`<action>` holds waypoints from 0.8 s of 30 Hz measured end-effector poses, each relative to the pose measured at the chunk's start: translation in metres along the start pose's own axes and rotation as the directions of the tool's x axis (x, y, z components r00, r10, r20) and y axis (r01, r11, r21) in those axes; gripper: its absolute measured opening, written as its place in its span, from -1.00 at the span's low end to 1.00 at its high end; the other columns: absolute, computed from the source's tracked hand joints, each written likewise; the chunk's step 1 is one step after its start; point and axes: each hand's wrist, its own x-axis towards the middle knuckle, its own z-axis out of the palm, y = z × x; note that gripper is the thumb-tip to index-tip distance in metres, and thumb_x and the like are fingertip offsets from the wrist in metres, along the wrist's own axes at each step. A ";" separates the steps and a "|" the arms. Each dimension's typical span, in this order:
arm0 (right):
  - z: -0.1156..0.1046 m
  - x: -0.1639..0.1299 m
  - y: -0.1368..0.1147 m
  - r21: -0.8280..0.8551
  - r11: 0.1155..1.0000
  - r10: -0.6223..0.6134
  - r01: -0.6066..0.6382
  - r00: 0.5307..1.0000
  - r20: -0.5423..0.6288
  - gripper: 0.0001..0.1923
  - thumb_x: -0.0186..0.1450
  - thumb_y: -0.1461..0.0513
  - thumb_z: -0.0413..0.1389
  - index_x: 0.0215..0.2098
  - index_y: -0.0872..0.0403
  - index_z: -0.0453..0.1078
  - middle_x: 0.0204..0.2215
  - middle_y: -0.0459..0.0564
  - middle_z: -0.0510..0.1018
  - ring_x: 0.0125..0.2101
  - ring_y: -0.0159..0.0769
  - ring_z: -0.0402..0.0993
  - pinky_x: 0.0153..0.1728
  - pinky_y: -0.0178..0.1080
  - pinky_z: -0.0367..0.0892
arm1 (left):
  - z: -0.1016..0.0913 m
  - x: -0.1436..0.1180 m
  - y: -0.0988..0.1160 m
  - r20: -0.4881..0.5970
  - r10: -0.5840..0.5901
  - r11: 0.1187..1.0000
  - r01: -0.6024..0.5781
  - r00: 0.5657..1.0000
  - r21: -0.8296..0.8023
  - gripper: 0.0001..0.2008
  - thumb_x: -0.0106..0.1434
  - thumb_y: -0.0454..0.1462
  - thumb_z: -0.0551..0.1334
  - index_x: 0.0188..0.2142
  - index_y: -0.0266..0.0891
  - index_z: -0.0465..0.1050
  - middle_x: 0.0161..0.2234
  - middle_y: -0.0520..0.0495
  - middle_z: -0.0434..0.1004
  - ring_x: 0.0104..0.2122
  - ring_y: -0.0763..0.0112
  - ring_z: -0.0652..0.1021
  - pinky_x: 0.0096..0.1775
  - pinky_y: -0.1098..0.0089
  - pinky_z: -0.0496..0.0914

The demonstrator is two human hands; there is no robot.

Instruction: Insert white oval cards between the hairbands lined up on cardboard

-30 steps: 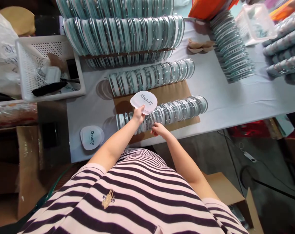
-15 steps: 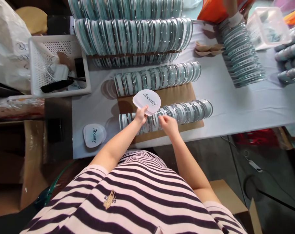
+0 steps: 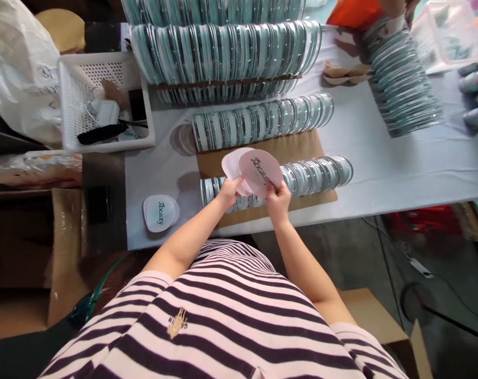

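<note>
Far left: crumpled white plastic bag (image 3: 18,79), then a white perforated plastic basket (image 3: 104,105) w/ cables and odds inside, sitting at the edge of the white-clothed table (image 3: 400,163). Below it, near the table's front edge, a small loose stack of white rounded "Sbeauty" cards (image 3: 160,213), untouched.

Centre: left hand (image 3: 227,192) has fingers pinched together on the lower edge of a fanned bunch of white rounded printed cards (image 3: 234,163), held just above the nearest row of round clear-lidded compacts (image 3: 321,171) standing on edge on a brown cardboard sheet (image 3: 297,147). Right hand (image 3: 278,197) is clamped on one single card (image 3: 262,171). Change vs half a sec ago: the right hand was down at the row, empty; now it's up w/ a card peeled off the bunch, tilted, print facing up. So one card is separated and over the row, not yet placed anywhere.

Behind: second row of same compacts (image 3: 262,121), then bigger teal-rimmed rows (image 3: 226,52).

Right: another long row of compacts (image 3: 404,84) running diagonally, someone else's orange sleeve (image 3: 353,10) at its top end.
</note>
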 end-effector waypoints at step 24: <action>0.000 -0.024 0.014 -0.672 0.715 0.171 0.192 0.884 0.435 -0.79 0.44 0.17 -0.11 -0.13 0.06 0.31 -0.32 0.03 0.61 -0.33 -0.22 0.51 -0.40 -0.31 0.08 | -0.019 0.035 0.015 -0.173 0.007 0.990 -0.031 0.985 -0.141 -0.70 0.27 -0.47 0.26 -0.01 -0.31 0.55 -0.08 -0.20 0.66 0.02 0.15 0.60 0.14 0.10 0.45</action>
